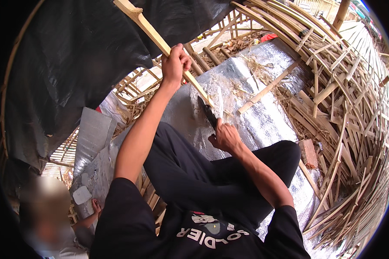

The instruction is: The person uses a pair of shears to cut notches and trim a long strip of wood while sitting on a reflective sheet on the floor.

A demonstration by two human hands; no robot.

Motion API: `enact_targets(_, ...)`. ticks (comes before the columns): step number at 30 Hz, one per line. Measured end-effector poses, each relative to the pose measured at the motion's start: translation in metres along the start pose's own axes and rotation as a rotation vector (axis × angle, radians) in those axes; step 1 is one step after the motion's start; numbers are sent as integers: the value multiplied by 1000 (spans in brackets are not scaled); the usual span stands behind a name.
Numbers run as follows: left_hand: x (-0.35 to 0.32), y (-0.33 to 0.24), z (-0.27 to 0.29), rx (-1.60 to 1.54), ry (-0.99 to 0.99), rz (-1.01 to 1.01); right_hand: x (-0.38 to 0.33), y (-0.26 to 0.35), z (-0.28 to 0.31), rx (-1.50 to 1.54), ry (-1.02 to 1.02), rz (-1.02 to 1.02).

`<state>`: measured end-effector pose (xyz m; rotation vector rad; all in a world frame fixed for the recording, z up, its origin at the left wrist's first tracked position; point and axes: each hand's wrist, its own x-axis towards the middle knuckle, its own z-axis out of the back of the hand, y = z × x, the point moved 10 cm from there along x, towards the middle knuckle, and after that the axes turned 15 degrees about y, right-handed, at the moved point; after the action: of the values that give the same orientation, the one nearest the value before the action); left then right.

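Note:
My left hand (176,64) is closed around a long pale bamboo strip (149,29), which slants from the top left down toward the middle. My right hand (224,137) grips the handle of a knife with a dark blade (207,111). The blade's tip meets the lower end of the strip, just above my black-trousered knees. Both forearms reach up from the lower edge.
A crinkled silver sheet (263,121) covers the ground under my legs. Piles of split bamboo strips (350,108) curve along the right. Black tarpaulin (73,56) hangs at upper left. A reddish brick (309,153) lies by my knee. Another person (52,220) sits at lower left.

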<state>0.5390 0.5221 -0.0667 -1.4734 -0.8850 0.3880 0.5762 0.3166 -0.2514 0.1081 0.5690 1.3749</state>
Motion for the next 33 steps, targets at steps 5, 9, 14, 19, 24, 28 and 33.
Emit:
enact_targets(5, -9, -21, 36, -154, -165, -141, -59, -17, 10, 612, -110, -91)
enact_targets(9, -29, 4, 46, -230, -289, -214, -114, -43, -16, 1363, -112, -437)
enact_targets(14, -41, 10, 63, -304, -353, -227, -138, -21, 53, 1222, -673, -361)
enact_targets(19, -52, 6, 49, -313, -327, -226, -93, 27, 76, 1115, -790, -34)
enact_targets(24, -57, 0, 26, -342, -292, -274, -27, 22, -15, 633, -390, -261)
enact_targets(28, -59, 0, 27, -302, -286, -242, -28, 17, 0, 770, -441, -258)
enact_targets(33, -58, -2, 24, -255, -206, -309, -38, 2, -5, 1030, -410, -232)
